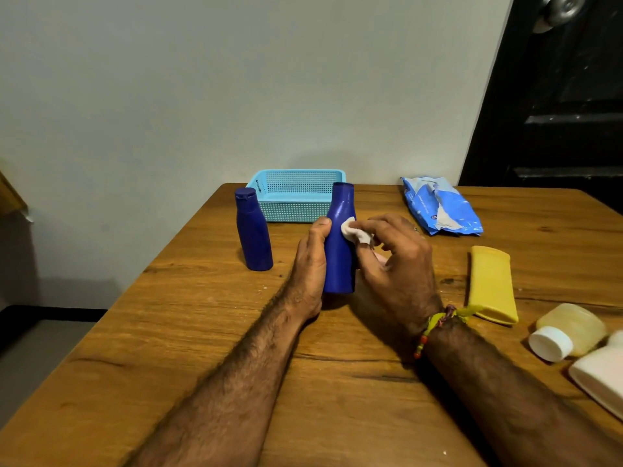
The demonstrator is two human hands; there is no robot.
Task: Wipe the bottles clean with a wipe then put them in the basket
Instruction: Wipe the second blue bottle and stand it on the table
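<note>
While our left hand (308, 264) wraps around the blue bottle (340, 237), thumb up along its near side, the bottle stands upright on the table (209, 348), toward the middle and closer to the far edge. We press a small white wipe (350, 230) against the bottle's right shoulder with our right hand (394, 261), pinching the wad between thumb and curled fingers; a beaded thread band (438, 323) circles that wrist.

Just left of the held bottle, a second blue bottle (253, 230) stands upright, apart from it and near the table's left edge. Behind both, at the far edge, sits the light blue basket (296, 205); from here we see nothing inside it, though the held bottle hides part of it.

Further right along the far edge lies the blue wipe pack (441, 210), crumpled and flat. Nearer us on the right, a yellow bottle (492, 284) lies on its side. Toward the near right corner a pale yellow bottle (573, 328) with a white cap lies tipped over, and a white bottle (600, 375) lies just beside it, cut off by the frame.
</note>
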